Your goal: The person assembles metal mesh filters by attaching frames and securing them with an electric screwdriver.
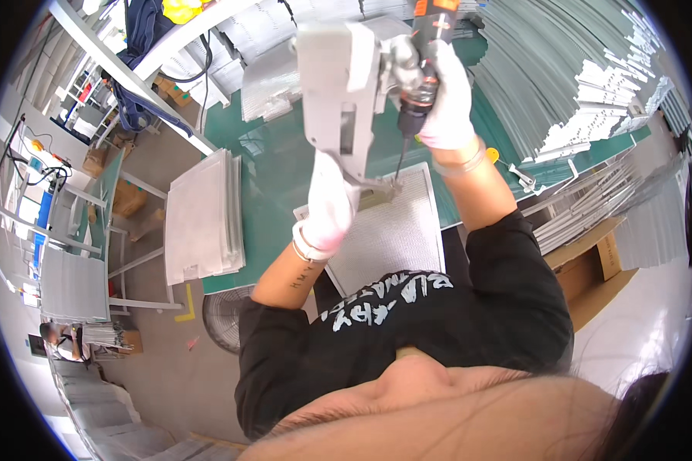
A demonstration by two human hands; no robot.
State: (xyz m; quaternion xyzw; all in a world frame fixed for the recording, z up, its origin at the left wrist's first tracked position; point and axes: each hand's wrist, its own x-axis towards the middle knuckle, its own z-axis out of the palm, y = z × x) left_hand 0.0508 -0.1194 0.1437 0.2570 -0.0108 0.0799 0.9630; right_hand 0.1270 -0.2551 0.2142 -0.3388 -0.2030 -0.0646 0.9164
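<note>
My right hand (450,104), in a white glove, is wrapped round a black power screwdriver (417,107) with orange markings. A thin bit points down from its tip toward a mesh panel (392,230) with a pale frame. Beside the screwdriver is a grey-white metal fixture (327,84) with a slot in its lower part; a metal joint links the two. Below the fixture's lower end, my gloved left hand (329,203) is at the panel's left side. Its fingers are hidden by the fixture, so their grip does not show.
The panel lies on a green-topped table (269,165). Flat pale panels (200,219) are stacked at its left edge, and a tall stack of grey sheets (561,77) stands at right. A small tool (523,178) lies near the right edge. A cardboard box (592,273) and a floor fan (227,319) stand below.
</note>
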